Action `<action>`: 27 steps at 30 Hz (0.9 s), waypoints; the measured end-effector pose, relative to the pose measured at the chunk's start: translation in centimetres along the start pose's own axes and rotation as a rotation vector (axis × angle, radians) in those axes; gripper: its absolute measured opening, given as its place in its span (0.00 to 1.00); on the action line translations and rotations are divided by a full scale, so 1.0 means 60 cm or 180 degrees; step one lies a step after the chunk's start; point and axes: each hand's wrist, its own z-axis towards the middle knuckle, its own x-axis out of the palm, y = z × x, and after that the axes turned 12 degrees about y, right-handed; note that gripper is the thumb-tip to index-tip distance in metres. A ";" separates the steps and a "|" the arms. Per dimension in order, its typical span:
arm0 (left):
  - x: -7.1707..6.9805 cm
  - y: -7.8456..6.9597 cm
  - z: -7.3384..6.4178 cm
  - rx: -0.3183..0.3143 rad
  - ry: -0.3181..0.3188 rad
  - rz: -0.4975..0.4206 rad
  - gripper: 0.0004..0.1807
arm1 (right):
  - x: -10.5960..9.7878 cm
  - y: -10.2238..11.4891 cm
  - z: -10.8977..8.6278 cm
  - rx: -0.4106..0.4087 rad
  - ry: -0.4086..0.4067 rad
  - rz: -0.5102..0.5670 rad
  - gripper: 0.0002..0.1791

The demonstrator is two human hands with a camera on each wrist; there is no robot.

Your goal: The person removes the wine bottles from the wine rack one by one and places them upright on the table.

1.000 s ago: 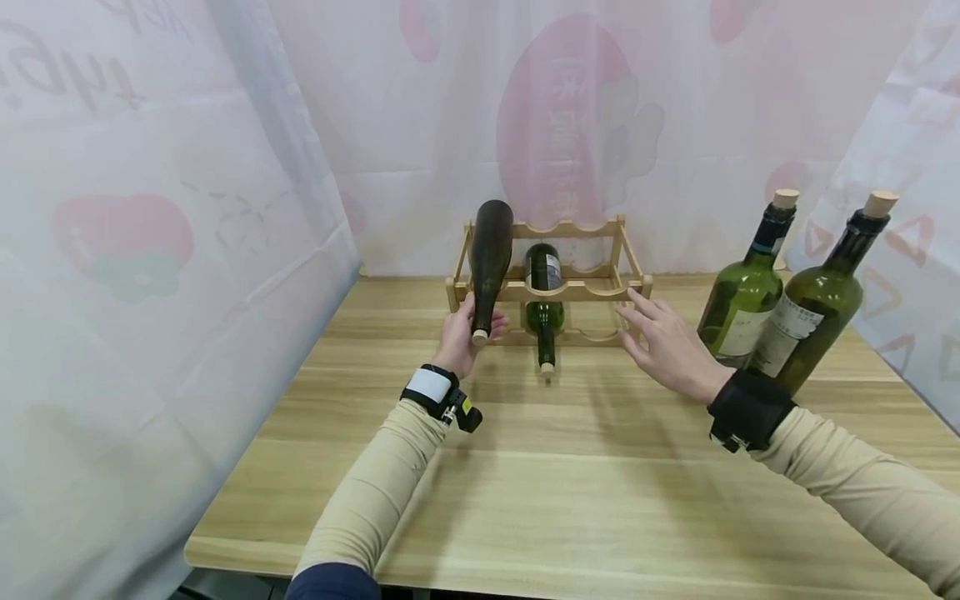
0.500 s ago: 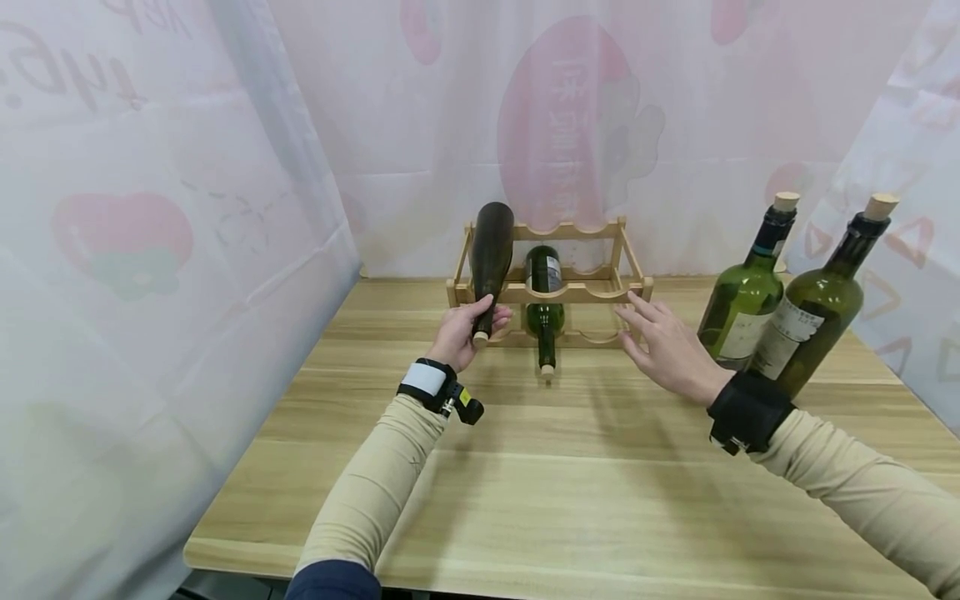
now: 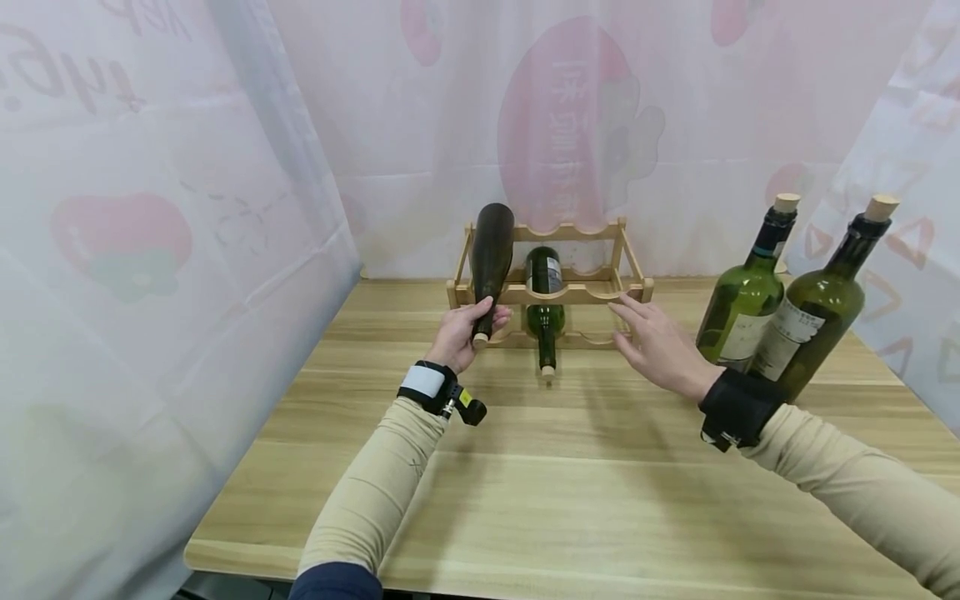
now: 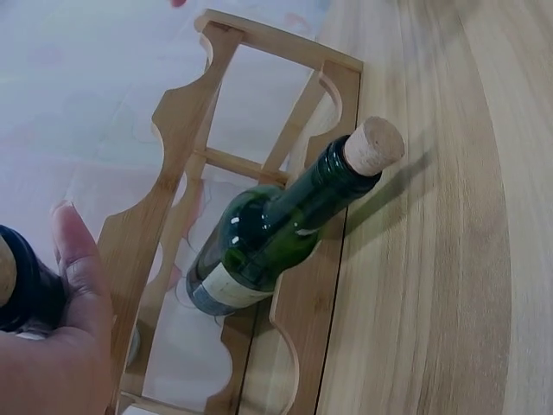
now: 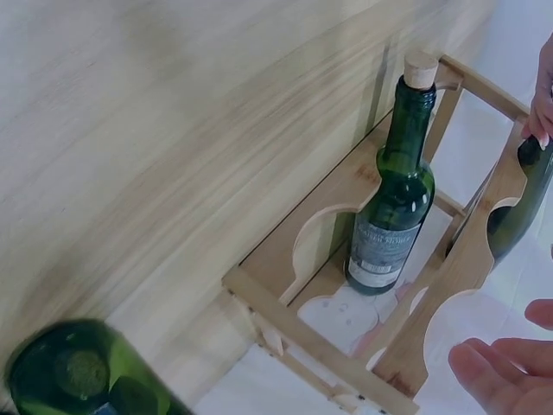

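Observation:
My left hand (image 3: 456, 335) grips the neck of a dark, corked wine bottle (image 3: 492, 250), thumb on top. The bottle lies over the upper left slot of a small wooden wine rack (image 3: 573, 292), its base toward the curtain and its cork toward me. In the lower middle slot rests a green wine bottle (image 3: 546, 321), its corked neck sticking out at the front; its label (image 5: 384, 251) shows in the right wrist view. My right hand (image 3: 666, 346) is at the rack's right end, fingers extended by the upper front rail. Whether the fingertips touch the rail I cannot tell.
Two corked green bottles stand upright on the right, a nearer one (image 3: 813, 312) and a farther one (image 3: 744, 304), close to my right wrist. The wooden table (image 3: 570, 500) stretches toward me. A printed white curtain (image 3: 420, 125) hangs behind the rack and along both sides.
My left thumb has come over the bottle's neck, and the bottle has sunk very slightly. My right hand has shifted a little to the left along the rack.

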 end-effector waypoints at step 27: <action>0.010 -0.005 -0.013 -0.0080 0.0004 -0.0019 0.13 | -0.003 0.104 0.210 0.0891 0.0583 0.3426 0.27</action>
